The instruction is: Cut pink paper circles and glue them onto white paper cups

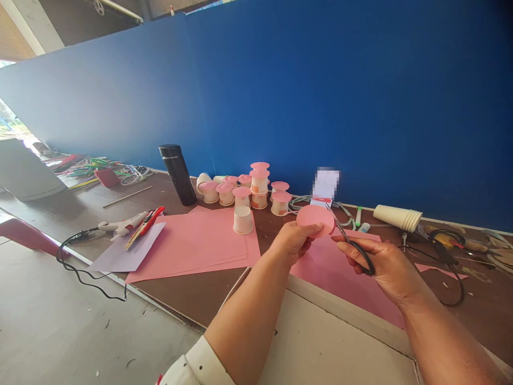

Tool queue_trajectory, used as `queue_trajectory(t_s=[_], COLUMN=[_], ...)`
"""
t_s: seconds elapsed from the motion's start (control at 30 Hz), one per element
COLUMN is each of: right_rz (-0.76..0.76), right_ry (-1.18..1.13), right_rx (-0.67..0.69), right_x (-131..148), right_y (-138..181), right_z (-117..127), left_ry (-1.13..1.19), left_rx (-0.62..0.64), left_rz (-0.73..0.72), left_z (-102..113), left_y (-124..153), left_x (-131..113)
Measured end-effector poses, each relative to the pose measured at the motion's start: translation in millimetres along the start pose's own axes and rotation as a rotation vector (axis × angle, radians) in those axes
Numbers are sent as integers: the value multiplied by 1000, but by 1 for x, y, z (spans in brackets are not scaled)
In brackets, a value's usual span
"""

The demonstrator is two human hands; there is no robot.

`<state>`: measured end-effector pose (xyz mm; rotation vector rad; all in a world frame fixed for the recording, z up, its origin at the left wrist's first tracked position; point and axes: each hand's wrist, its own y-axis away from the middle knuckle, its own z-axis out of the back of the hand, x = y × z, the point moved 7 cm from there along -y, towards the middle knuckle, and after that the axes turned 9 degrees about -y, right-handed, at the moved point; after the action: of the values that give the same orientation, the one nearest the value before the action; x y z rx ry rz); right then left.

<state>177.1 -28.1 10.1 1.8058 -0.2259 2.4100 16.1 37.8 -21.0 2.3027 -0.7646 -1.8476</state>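
My left fingers pinch the pink disc to the right of the plain white cup, while my right fingers grip the scissors by their handles, the blades at the disc's right edge. For a smooth round, I think I should feed the paper into steady blades with short snips, thumb well inside the rim, judging the curve against the pink-topped cups behind that white cup.

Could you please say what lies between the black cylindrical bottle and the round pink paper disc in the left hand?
In the head view, white paper cups, many with pink paper tops, are grouped between the bottle and the disc.
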Motion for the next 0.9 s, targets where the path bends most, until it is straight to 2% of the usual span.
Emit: queue_trajectory(t_s=[0.27, 0.7, 0.9], right_rz=[21, -21, -23], right_ry=[16, 26, 29], right_rx=[-25, 29, -7], right_x=[2, -6, -8], right_y=[0, -4, -4], right_z=[0, 1, 2], left_ry=[-29, -32, -3], left_rx=[3, -3, -24], left_rz=[-2, 8, 27], left_z=[0, 1, 2], left_y=[-2, -6, -4], left_x=[1, 3, 2])
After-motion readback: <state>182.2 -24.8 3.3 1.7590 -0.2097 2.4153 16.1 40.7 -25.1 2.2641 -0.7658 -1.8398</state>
